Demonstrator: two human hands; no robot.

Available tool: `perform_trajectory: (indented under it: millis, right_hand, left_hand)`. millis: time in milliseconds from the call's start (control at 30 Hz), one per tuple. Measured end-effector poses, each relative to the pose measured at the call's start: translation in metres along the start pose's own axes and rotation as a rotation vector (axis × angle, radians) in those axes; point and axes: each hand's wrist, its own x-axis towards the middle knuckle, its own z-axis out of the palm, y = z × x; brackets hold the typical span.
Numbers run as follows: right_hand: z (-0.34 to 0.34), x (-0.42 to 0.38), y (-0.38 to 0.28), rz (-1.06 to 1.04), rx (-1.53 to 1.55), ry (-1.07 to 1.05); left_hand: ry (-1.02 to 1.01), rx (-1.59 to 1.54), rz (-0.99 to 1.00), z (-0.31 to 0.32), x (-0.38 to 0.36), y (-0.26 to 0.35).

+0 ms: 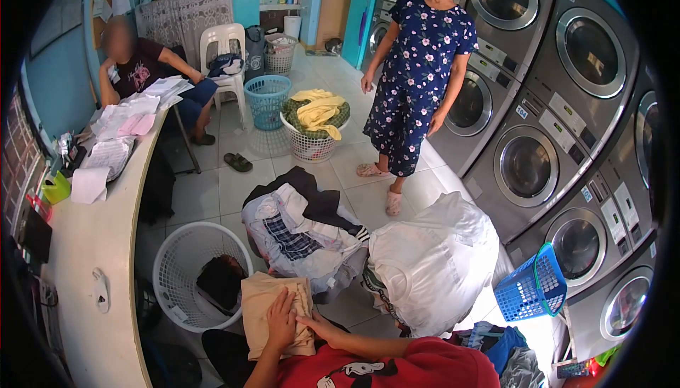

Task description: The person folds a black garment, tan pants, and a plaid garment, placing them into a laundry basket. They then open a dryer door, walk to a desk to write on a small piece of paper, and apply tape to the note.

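Note:
A folded tan garment (pixel 261 296) rests on my lap. My left hand (pixel 281 317) lies flat on top of it with the fingers stretched out. Against its right side is my right hand (pixel 320 326), its fingers reaching over the edge of the cloth; part of that hand is hard to make out. Left of the garment stands a white laundry basket (pixel 170 260) with dark cloth (pixel 221 282) inside. Just beyond my hands is a heap of clothes (pixel 290 229) in white, plaid and black. A large white cloth bundle (pixel 432 267) sits to the right.
Washers and dryers (pixel 528 165) line the right wall, with a blue basket (pixel 531 285) before them. A person in a floral outfit (pixel 428 69) stands ahead; another sits behind the long counter (pixel 106 232). A basket with yellow cloth (pixel 312 144) and a blue-green basket (pixel 267 108) stand farther back.

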Motion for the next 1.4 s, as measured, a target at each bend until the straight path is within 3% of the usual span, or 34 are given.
perform_trajectory:
  millis: [433, 1400]
  right_hand:
    - [-0.001, 0.01, 0.013, -0.101, 0.011, 0.017]
    - [-0.001, 0.005, 0.009, -0.061, 0.008, 0.003]
  left_hand:
    - [-0.003, 0.024, 0.015, 0.001, 0.002, -0.002]
    - [-0.019, 0.01, 0.008, -0.002, 0.001, 0.001]
